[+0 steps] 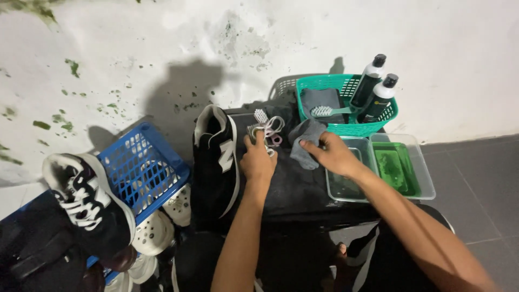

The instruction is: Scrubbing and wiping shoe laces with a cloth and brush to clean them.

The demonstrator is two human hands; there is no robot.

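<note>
My left hand (258, 159) has its fingers curled tight around a small brush (261, 120), whose pale bristled head sticks up just above the knuckles. A loop of pinkish-white shoelace (274, 128) lies just beside the brush, on its right; I cannot tell whether my fingers hold the lace as well. My right hand (333, 154) rests with its fingers bent down and pinching the lower edge of a grey cloth (306, 139), which is bunched on the dark cloth-covered work surface (297, 189) between my two hands.

Just left of my left hand stands a black sneaker (215, 159) with a white lining, heel toward the wall, resting on the same dark surface. Just right of my right hand, touching the wrist, sits a clear plastic tub (346, 184), and beside that a second clear tub (427, 173) with a green tray inside it.

Behind my hands, against the wall, a green basket (373, 127) holds a folded grey cloth, a green-handled brush (328, 111) with white bristles, and two black bottles (374, 86) with white shoulders and black caps, leaning to the right.

Well to the left, a blue plastic crate (143, 162) is tilted on its side, a black-and-white laced sneaker (86, 203) leans against it, and white perforated clogs (157, 230) lie below it. The stained white wall (162, 54) carries my shadow
</note>
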